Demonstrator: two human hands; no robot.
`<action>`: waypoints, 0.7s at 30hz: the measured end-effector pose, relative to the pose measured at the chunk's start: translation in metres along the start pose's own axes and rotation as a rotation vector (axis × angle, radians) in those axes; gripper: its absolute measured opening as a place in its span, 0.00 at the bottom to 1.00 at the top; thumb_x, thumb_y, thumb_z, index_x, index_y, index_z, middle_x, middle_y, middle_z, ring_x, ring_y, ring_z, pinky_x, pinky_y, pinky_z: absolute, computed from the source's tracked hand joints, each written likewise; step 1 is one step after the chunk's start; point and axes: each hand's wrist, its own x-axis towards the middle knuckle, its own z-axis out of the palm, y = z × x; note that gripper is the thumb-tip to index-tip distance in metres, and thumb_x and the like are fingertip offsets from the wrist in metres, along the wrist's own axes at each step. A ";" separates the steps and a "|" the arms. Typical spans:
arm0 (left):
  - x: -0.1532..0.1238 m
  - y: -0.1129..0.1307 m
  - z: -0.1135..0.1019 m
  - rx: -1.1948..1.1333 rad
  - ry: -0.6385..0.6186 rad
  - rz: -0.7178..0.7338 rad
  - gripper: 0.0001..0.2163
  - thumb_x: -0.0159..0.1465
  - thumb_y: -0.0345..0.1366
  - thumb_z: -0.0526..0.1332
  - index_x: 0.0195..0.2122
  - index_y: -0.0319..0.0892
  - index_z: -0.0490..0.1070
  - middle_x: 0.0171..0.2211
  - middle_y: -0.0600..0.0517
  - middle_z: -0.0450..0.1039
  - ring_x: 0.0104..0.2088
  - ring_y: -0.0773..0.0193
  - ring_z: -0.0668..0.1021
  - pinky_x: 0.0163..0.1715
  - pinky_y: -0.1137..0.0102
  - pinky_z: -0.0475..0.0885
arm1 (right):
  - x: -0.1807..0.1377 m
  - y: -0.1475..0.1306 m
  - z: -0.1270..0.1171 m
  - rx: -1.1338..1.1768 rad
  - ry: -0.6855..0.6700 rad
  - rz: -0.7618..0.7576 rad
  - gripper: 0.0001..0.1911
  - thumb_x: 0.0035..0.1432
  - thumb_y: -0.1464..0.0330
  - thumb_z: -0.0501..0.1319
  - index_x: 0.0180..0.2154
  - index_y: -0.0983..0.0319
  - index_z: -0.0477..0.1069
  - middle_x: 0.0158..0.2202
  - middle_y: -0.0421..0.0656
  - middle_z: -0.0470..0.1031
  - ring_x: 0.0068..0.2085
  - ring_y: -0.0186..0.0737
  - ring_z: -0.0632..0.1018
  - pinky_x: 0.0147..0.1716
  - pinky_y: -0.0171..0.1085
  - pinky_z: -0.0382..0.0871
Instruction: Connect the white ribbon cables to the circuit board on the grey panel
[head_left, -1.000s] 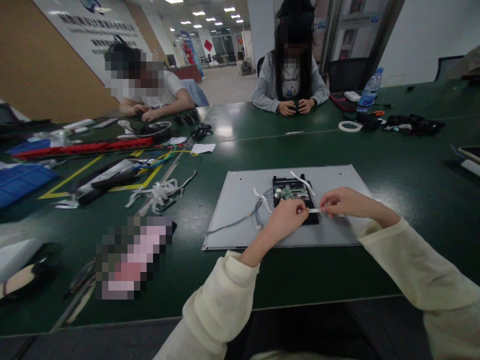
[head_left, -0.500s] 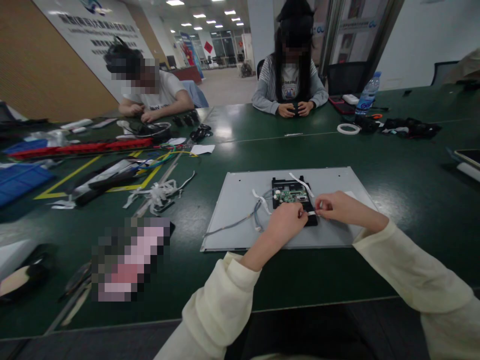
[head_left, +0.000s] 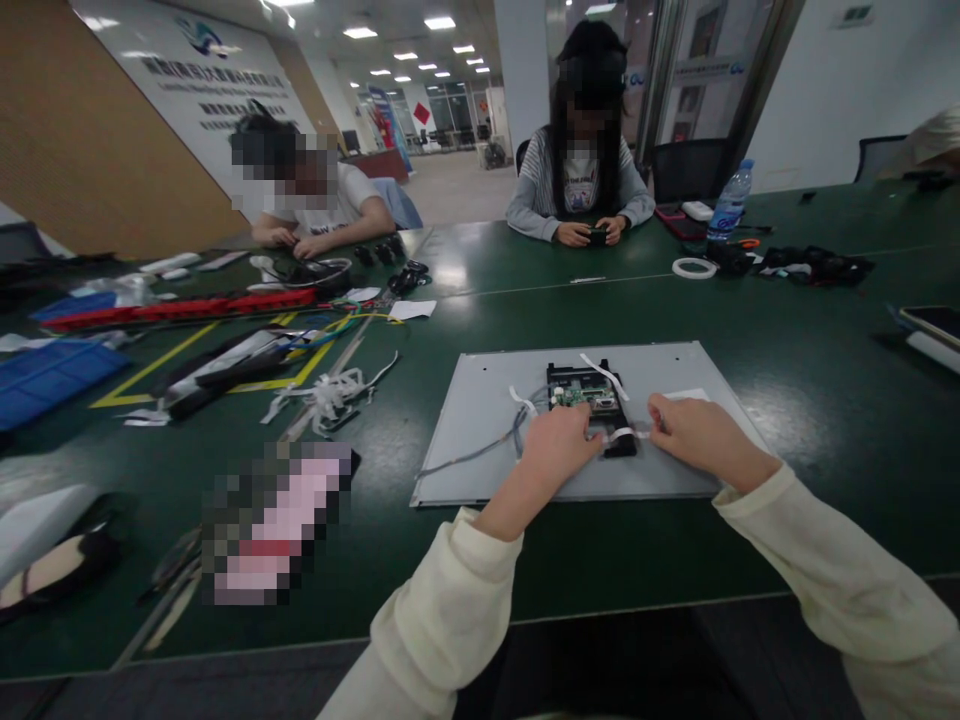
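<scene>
A black frame (head_left: 622, 447) with a green circuit board (head_left: 572, 394) lies on a pale grey panel (head_left: 465, 410). My left hand (head_left: 559, 440) rests over the frame's left and near side, its thumb at one end of a white strip (head_left: 621, 434). Part of the frame is hidden beneath it. To the right, my right hand (head_left: 690, 435) pinches the strip's other end, and the strip stretches across the frame between both hands. Another white strip (head_left: 604, 372) lies over the frame's far part. Grey cables (head_left: 480, 458) run left from the frame across the panel.
On the left are crumpled white strips (head_left: 334, 398), a blurred-out phone-like object (head_left: 289, 525) and a blue basket (head_left: 56, 375). A tape roll (head_left: 694, 268) and water bottle (head_left: 729, 200) stand far right. Two people sit across the green table (head_left: 480, 300), their hands on it.
My right hand has moved right, away from the frame, and more of the white strip shows between my hands. My left hand has shifted slightly left. The view has tilted slightly.
</scene>
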 end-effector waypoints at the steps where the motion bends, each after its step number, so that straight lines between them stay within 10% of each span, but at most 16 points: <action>1: -0.002 -0.001 0.000 0.016 0.000 0.005 0.09 0.60 0.41 0.59 0.36 0.41 0.72 0.29 0.45 0.74 0.35 0.52 0.77 0.34 0.64 0.70 | 0.000 0.000 0.001 0.014 0.012 -0.005 0.06 0.58 0.65 0.53 0.35 0.59 0.64 0.27 0.41 0.73 0.27 0.37 0.72 0.25 0.34 0.49; 10: -0.022 -0.018 -0.006 0.007 0.086 -0.037 0.08 0.63 0.38 0.54 0.36 0.43 0.71 0.29 0.47 0.75 0.31 0.56 0.77 0.31 0.67 0.67 | -0.007 0.002 0.000 0.037 0.196 -0.060 0.08 0.61 0.65 0.52 0.37 0.60 0.67 0.29 0.42 0.73 0.30 0.38 0.72 0.28 0.35 0.55; 16: 0.006 -0.073 -0.036 0.021 0.373 -0.254 0.13 0.64 0.38 0.55 0.47 0.40 0.67 0.35 0.47 0.75 0.38 0.58 0.76 0.37 0.69 0.67 | -0.010 -0.014 -0.006 0.167 0.355 -0.323 0.13 0.65 0.67 0.49 0.42 0.64 0.70 0.40 0.48 0.74 0.42 0.42 0.73 0.42 0.39 0.65; 21: 0.026 -0.106 -0.022 -0.046 0.286 -0.318 0.12 0.62 0.42 0.57 0.38 0.38 0.71 0.37 0.43 0.74 0.39 0.56 0.76 0.40 0.67 0.67 | -0.005 -0.025 -0.009 0.183 0.393 -0.434 0.15 0.65 0.69 0.49 0.46 0.65 0.71 0.44 0.51 0.75 0.46 0.45 0.73 0.46 0.45 0.68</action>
